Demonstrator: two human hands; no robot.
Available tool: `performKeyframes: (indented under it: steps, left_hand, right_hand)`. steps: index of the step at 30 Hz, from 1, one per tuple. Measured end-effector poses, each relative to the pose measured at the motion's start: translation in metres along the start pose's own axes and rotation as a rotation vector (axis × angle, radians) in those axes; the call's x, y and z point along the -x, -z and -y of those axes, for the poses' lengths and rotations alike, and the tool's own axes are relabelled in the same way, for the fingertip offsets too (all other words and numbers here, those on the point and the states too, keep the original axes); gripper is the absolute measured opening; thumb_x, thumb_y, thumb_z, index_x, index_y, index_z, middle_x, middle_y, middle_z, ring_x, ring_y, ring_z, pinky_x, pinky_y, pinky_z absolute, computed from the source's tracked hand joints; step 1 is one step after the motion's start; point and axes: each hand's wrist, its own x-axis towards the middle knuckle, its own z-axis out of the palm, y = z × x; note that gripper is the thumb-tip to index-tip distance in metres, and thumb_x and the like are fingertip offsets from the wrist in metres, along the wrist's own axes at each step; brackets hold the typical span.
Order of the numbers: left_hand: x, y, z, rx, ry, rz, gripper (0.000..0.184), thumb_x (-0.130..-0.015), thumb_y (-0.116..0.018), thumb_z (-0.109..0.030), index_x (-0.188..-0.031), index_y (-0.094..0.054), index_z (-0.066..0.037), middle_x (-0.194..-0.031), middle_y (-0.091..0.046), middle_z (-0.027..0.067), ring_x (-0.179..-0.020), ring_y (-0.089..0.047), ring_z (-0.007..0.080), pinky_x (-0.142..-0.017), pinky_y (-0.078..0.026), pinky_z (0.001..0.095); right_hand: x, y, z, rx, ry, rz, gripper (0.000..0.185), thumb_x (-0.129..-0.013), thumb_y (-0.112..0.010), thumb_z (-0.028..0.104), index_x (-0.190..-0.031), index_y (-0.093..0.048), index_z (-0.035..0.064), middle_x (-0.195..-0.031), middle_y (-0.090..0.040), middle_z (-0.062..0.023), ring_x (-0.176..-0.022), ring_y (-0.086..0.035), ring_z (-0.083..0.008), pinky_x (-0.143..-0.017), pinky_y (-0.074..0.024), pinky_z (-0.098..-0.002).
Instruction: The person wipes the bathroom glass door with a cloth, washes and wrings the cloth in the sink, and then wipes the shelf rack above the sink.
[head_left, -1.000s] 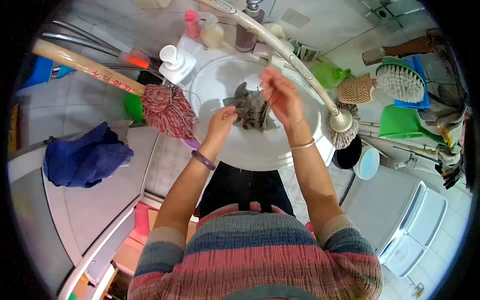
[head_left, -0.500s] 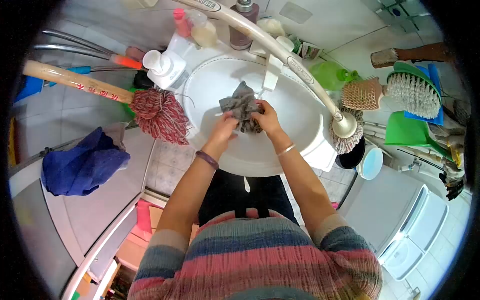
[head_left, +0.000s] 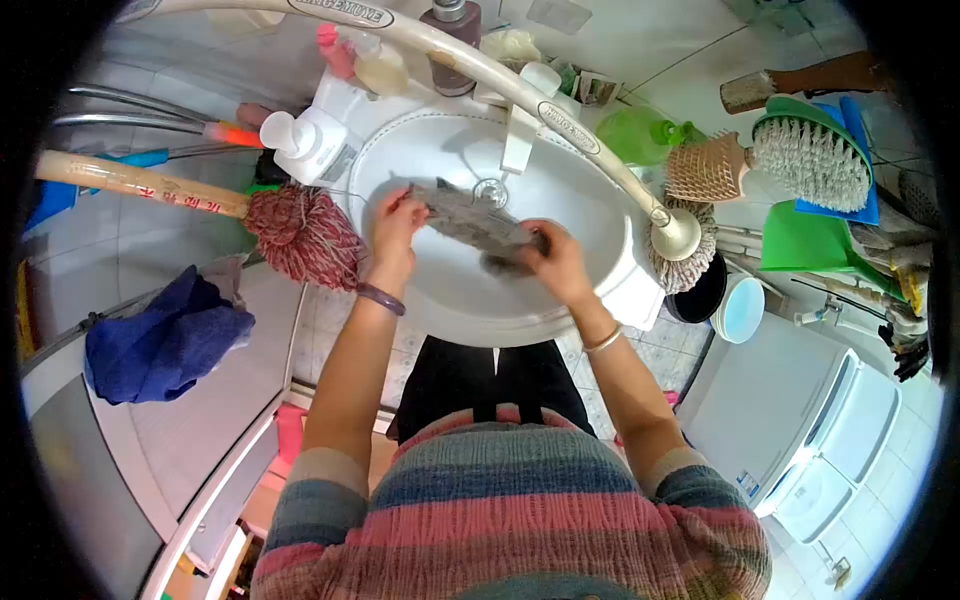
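A grey cloth (head_left: 468, 222) is stretched between my two hands over the white sink basin (head_left: 440, 300). Its left end is pinched in the fingers of my left hand (head_left: 397, 232); my right hand (head_left: 555, 262) grips the other end. The cloth slants down from left to right, and a darker part hangs beneath it near my right hand. Behind the cloth the metal drain (head_left: 490, 193) shows, just below the white faucet (head_left: 520, 130).
A red-and-white mop head (head_left: 303, 235) hangs left of the sink, beside a white pump bottle (head_left: 300, 140). A curved white handle (head_left: 480, 68) arches over the basin's back. Brushes (head_left: 810, 165), a green dustpan (head_left: 810, 240) and buckets (head_left: 739, 309) are at the right.
My hands have moved apart, and the bunched cloth is now spread out lengthwise between them. My left hand went up and left, taking hold of one end. The drain has come into view.
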Motion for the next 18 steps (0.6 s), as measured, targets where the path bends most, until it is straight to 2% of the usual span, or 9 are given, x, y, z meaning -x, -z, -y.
performKeyframes:
  steps: [3,4,7,8,11,12,15,17,18]
  left_hand:
    - [0.014,-0.011,-0.024,-0.101,-0.170,0.067,0.024,-0.084,-0.061,-0.011,-0.106,-0.057,-0.002,-0.092,-0.059,0.0063,-0.078,-0.057,0.0137,-0.071,-0.047,0.0231]
    - [0.016,-0.016,-0.024,-0.058,-0.183,0.047,0.021,-0.086,-0.060,-0.011,-0.104,-0.057,-0.003,-0.085,-0.058,0.0045,-0.074,-0.056,0.0121,-0.067,-0.047,0.0224]
    - [0.033,-0.023,-0.041,-0.036,-0.153,0.052,0.018,-0.086,-0.059,-0.013,-0.101,-0.058,-0.003,-0.076,-0.055,0.0013,-0.068,-0.054,0.0106,-0.063,-0.047,0.0234]
    - [0.035,-0.025,-0.044,-0.057,-0.156,0.035,0.015,-0.087,-0.059,-0.014,-0.099,-0.058,-0.004,-0.069,-0.052,-0.0015,-0.061,-0.049,0.0080,-0.054,-0.042,0.0228]
    - [0.038,-0.020,-0.042,-0.061,-0.177,0.127,0.015,-0.087,-0.059,-0.015,-0.098,-0.060,-0.005,-0.069,-0.051,-0.0033,-0.059,-0.044,0.0055,-0.051,-0.036,0.0204]
    - [0.050,-0.027,-0.048,-0.093,-0.156,0.125,0.016,-0.088,-0.058,-0.016,-0.099,-0.060,-0.006,-0.070,-0.050,-0.0058,-0.058,-0.042,0.0033,-0.049,-0.032,0.0188]
    - [0.069,-0.037,-0.057,-0.130,-0.105,0.179,0.013,-0.088,-0.056,-0.014,-0.097,-0.062,-0.006,-0.073,-0.052,-0.0050,-0.058,-0.043,0.0030,-0.050,-0.032,0.0183]
    - [0.076,-0.042,-0.058,-0.046,-0.081,0.251,0.013,-0.088,-0.055,-0.013,-0.098,-0.061,-0.005,-0.072,-0.052,-0.0053,-0.058,-0.042,0.0025,-0.050,-0.032,0.0182]
    - [0.083,-0.048,-0.064,0.008,-0.063,0.263,0.013,-0.088,-0.055,-0.012,-0.098,-0.061,-0.005,-0.073,-0.052,-0.0054,-0.058,-0.042,0.0025,-0.050,-0.032,0.0183]
  right_hand:
    - [-0.006,0.028,0.009,0.225,-0.027,-0.037,0.038,-0.070,-0.063,0.006,-0.108,-0.058,0.0066,-0.089,-0.059,-0.0167,-0.083,-0.060,-0.0307,-0.074,-0.0492,-0.0368]
    - [-0.005,0.029,0.011,0.284,0.051,-0.044,0.038,-0.072,-0.064,0.012,-0.109,-0.057,0.0070,-0.094,-0.057,-0.0156,-0.084,-0.059,-0.0319,-0.075,-0.0489,-0.0382]
    - [0.005,0.028,0.019,0.473,0.089,0.171,0.039,-0.075,-0.064,0.024,-0.109,-0.057,0.0066,-0.103,-0.055,-0.0156,-0.084,-0.059,-0.0322,-0.076,-0.0491,-0.0388]
    - [0.004,0.025,0.022,0.630,-0.077,0.408,0.045,-0.075,-0.064,0.034,-0.110,-0.057,0.0067,-0.110,-0.053,-0.0148,-0.094,-0.056,-0.0322,-0.082,-0.0483,-0.0394]
    - [0.005,0.005,0.014,0.865,-0.075,0.618,0.050,-0.073,-0.065,0.039,-0.111,-0.058,0.0073,-0.114,-0.052,-0.0152,-0.107,-0.049,-0.0332,-0.090,-0.0446,-0.0411]
    - [0.002,-0.003,0.014,0.804,-0.094,0.563,0.065,-0.068,-0.071,0.036,-0.123,-0.049,0.0072,-0.123,-0.047,-0.0168,-0.118,-0.040,-0.0341,-0.098,-0.0380,-0.0415]
    - [-0.015,-0.040,-0.005,0.376,0.205,0.156,0.085,-0.063,-0.077,0.027,-0.133,-0.035,0.0056,-0.130,-0.040,-0.0190,-0.121,-0.037,-0.0354,-0.102,-0.0324,-0.0408]
    - [-0.031,-0.068,-0.014,0.164,0.338,0.162,0.100,-0.057,-0.080,0.019,-0.138,-0.023,0.0041,-0.134,-0.036,-0.0192,-0.124,-0.034,-0.0358,-0.104,-0.0296,-0.0399]
    - [-0.034,-0.081,-0.015,0.063,0.263,0.204,0.090,-0.060,-0.077,0.022,-0.135,-0.030,0.0074,-0.133,-0.038,-0.0175,-0.125,-0.034,-0.0356,-0.104,-0.0294,-0.0401]
